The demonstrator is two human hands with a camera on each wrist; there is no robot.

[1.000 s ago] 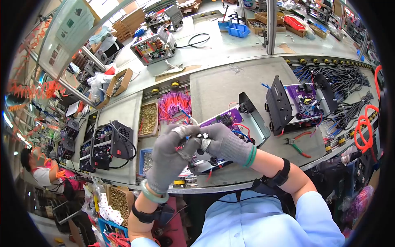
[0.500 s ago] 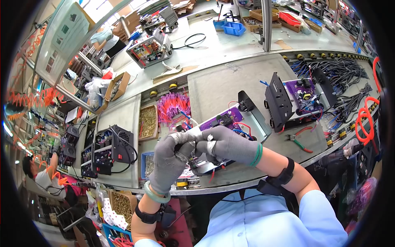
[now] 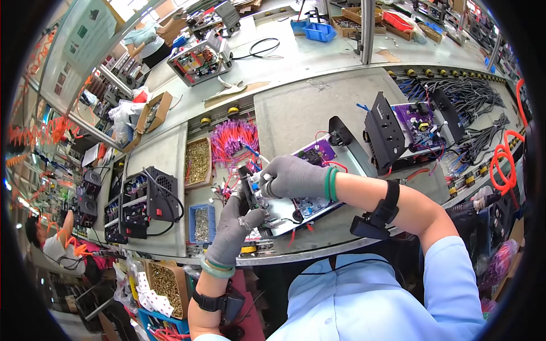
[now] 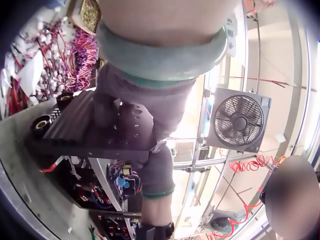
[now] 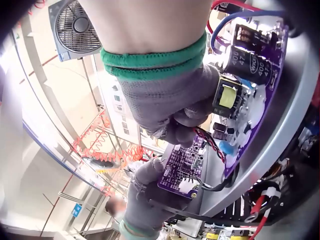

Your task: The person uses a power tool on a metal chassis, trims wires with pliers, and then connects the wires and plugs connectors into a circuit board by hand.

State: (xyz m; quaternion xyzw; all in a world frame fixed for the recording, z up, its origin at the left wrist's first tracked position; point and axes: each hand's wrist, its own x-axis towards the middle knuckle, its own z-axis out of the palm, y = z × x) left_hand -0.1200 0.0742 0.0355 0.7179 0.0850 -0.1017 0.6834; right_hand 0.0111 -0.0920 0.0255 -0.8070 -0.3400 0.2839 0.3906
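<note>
A metal chassis (image 3: pixel 355 156) with a purple circuit board (image 5: pixel 272 95) lies in front of the person. The gloved left hand (image 3: pixel 227 230) grips its black end panel (image 3: pixel 248 187); in the left wrist view, that hand (image 4: pixel 142 100) has its fingers over the holed panel (image 4: pixel 75 145). Just inside the panel, the gloved right hand (image 3: pixel 298 178) has curled fingers. In the right wrist view, the right hand (image 5: pixel 165 100) pinches thin twisted red and black wires (image 5: pixel 212 145) above a small purple board (image 5: pixel 182 167) with a white connector (image 5: pixel 188 185). Its fingertips are partly hidden.
A second black unit (image 3: pixel 385 133) and grey cables (image 3: pixel 478 108) are at the right. Behind the left hand are pink-red wires (image 3: pixel 234 139), a screw box (image 3: pixel 198 162) and a blue bin (image 3: pixel 202 224). Another black unit (image 3: pixel 153 202) stands left.
The hands, close together above the chassis before, have separated. The left moved down and grips the black end panel; the right reaches over the chassis beside that panel.
</note>
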